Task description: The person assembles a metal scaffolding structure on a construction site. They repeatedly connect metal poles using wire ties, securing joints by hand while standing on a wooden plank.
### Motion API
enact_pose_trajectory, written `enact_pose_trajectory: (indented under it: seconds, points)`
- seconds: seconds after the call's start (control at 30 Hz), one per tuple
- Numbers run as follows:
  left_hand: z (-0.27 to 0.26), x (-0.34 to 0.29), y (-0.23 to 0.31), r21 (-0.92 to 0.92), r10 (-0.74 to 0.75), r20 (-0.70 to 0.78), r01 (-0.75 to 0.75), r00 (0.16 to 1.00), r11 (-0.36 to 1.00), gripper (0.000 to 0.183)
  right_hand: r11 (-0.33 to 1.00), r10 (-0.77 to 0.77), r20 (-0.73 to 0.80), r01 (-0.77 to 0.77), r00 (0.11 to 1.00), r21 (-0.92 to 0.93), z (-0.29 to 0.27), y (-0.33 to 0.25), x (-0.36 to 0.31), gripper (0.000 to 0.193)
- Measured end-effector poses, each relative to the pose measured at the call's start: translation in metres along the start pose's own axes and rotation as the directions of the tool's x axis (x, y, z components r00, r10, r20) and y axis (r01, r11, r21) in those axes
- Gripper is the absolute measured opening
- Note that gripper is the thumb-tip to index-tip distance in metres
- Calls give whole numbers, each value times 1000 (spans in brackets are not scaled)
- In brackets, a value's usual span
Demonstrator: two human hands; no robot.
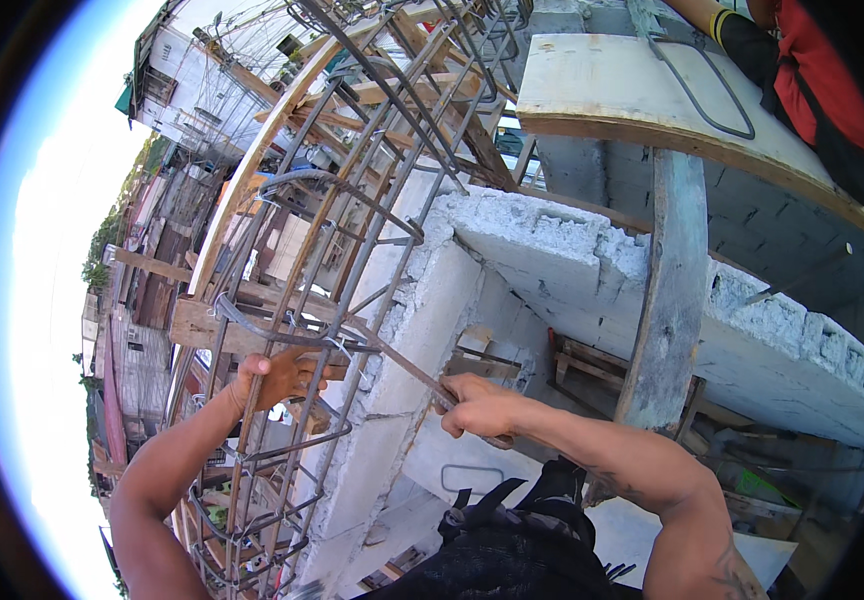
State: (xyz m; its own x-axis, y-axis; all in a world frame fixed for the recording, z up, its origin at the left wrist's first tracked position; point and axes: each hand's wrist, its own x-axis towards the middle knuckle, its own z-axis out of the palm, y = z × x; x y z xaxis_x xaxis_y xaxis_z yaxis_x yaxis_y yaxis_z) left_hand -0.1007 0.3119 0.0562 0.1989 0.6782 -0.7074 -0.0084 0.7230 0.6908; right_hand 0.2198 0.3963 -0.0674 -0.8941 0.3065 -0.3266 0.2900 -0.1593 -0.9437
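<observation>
A long cage of steel rebar [352, 207] with bent stirrups [302, 176] runs along the left side of the wall. My left hand [277, 378] is closed around one of its bars, thumb on the near side and fingers partly behind the steel. In my right hand [477, 405] is a thin rusty metal bar [407, 366], held in a closed fist. It slants up and left, and its far end reaches the cage beside a twist of pale tie wire [337, 345]. Whether that end hooks onto a stirrup, I cannot tell.
Rough concrete-block walls [542, 235] meet at a corner beside the cage. A wooden post [664, 290] rises under a plywood platform [592, 80] bearing a bent stirrup [712, 95]. Another person in red [827, 75] is at upper right. Houses and a steep drop lie left.
</observation>
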Motion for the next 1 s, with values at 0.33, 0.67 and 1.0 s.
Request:
enact_pose_trajectory:
  seconds: [0.33, 0.67, 1.0]
  points:
    - [-5, -1, -2, 23, -10, -44, 11, 999, 1000, 111, 998, -54, -99, 58, 994, 33, -3, -2, 6, 21]
    - [-2, 2, 0, 114, 8, -71, 0, 997, 993, 112, 955, -18, -126, -20, 992, -297, -18, 5, 1, 38]
    - [-8, 0, -4, 127, 65, -24, -61, 998, 990, 98, 983, 181, 26, -181, 983, 6, -36, 1, -85, 31]
